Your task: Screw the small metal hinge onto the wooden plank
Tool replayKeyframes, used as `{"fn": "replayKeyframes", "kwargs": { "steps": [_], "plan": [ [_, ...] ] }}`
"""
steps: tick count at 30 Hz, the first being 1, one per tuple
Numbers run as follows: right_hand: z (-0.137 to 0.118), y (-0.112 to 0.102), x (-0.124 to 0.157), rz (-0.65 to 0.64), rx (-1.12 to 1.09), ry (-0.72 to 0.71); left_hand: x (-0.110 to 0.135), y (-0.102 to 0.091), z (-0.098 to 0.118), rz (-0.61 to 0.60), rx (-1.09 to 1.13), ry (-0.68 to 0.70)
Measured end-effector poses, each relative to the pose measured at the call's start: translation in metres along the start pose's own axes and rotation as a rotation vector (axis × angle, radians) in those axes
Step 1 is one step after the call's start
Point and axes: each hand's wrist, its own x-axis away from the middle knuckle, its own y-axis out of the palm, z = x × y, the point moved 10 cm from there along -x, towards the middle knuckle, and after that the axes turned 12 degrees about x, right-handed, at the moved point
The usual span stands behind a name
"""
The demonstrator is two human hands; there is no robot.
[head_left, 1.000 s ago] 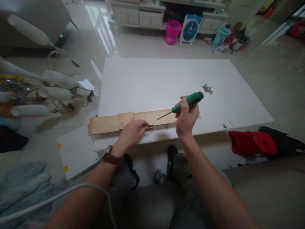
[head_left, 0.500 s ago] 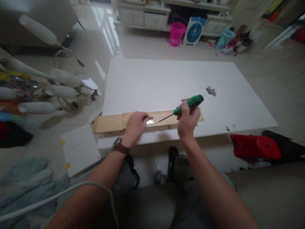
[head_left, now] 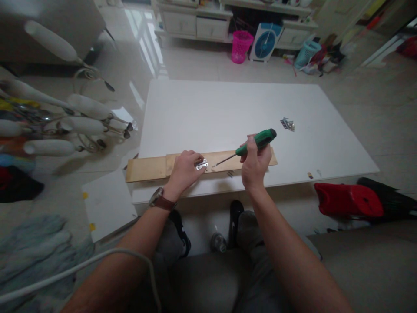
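Observation:
My left hand, a watch on its wrist, grips a small metal hinge between thumb and fingers, over a wooden board. Wrapped in my right hand is a green-handled screwdriver. Its shaft slants down to the left, and the tip is close to the board's surface, just right of the hinge. Small holes or marks show on the wood near the tip. A few screws lie by the board's front edge, left of my right wrist. Whether the hinge touches the wood I cannot tell.
The board lies along the near edge of a white tabletop. More hinges are piled at the right, and small pieces lie near the front right edge. A red object stands beside the table. White lamp shades crowd the left.
The hinge has shifted slightly left and now sits tilted in my left fingers, which have spread around it. My right hand and the screwdriver have hardly moved.

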Motion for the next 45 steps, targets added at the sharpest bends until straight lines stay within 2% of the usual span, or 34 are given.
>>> {"fn": "replayKeyframes", "kwargs": {
  "steps": [7, 16, 22, 27, 35, 45],
  "plan": [
    [0.001, 0.001, 0.0, -0.008, 0.008, 0.009, 0.001, 0.004, 0.0, -0.097, 0.032, 0.092],
    [0.006, -0.002, -0.002, 0.028, -0.051, 0.072, 0.0, 0.005, 0.001, -0.089, 0.06, 0.125],
    [0.014, -0.01, -0.006, 0.1, -0.117, 0.15, 0.001, 0.007, -0.001, -0.09, 0.06, 0.137],
    [0.015, -0.011, -0.007, 0.112, -0.131, 0.154, 0.001, 0.007, 0.0, -0.085, 0.061, 0.139],
    [0.015, -0.009, -0.006, 0.093, -0.125, 0.158, 0.001, 0.007, 0.005, -0.111, 0.07, 0.16],
    [0.002, -0.002, -0.002, 0.013, -0.104, 0.083, 0.012, 0.016, 0.013, -0.199, 0.005, 0.281]
  ]
}}
